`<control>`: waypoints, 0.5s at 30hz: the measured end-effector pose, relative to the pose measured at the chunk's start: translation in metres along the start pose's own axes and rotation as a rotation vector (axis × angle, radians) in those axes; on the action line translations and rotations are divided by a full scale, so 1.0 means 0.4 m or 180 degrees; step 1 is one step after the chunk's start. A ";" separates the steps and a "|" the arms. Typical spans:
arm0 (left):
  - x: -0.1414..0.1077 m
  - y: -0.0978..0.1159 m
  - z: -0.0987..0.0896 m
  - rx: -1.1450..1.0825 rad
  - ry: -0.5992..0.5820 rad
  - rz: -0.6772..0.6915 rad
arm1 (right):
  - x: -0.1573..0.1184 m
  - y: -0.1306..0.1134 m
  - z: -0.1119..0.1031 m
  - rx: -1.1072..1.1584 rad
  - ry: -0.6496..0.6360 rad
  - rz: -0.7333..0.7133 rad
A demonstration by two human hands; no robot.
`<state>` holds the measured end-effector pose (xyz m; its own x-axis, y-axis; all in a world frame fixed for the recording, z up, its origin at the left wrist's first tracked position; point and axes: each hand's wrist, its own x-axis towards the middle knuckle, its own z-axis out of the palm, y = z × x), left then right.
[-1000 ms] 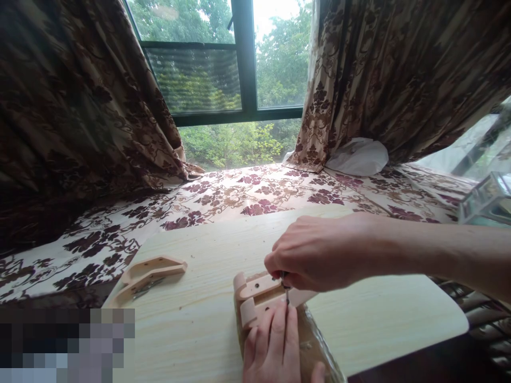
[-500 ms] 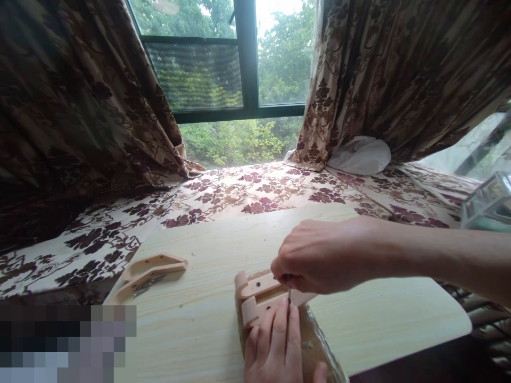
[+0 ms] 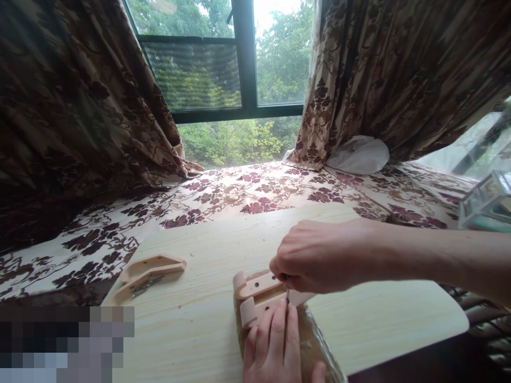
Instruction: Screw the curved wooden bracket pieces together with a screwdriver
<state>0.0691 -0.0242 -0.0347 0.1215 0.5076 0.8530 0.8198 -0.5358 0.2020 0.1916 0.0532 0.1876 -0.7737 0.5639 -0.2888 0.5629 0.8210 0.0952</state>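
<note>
Two pale wooden pieces point(image 3: 259, 285) with dark holes lie side by side on a brown tape-wrapped block point(image 3: 319, 346). My left hand point(image 3: 275, 340) lies flat on the nearer piece, fingers stretched forward and thumb apart on the block. Above it, my right hand point(image 3: 305, 258) is closed round a thin metal tool point(image 3: 288, 293), whose handle is hidden in the fist. The tool points down beside my left fingertips at the nearer wooden piece. Its tip meets a dark spot there.
On the left of the pale wooden board point(image 3: 199, 314) lie two more shaped wooden pieces point(image 3: 154, 263) with some small metal parts point(image 3: 146, 286). Behind are patterned cloth, a white plastic bag point(image 3: 361, 155) and a window. A clear box point(image 3: 487, 202) stands at the right.
The whole view has shifted very slightly. Both hands keep nearly the same place on the wooden pieces, and the tool is still upright in my right hand.
</note>
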 end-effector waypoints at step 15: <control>0.003 -0.004 0.001 -0.0032 0.0024 0.0031 | 0.020 0.001 0.004 -0.0116 -0.0014 0.0008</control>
<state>0.0683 -0.0226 -0.0341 0.1253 0.4972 0.8585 0.8129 -0.5475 0.1984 0.1862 0.0579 0.1839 -0.7710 0.5656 -0.2926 0.5537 0.8224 0.1306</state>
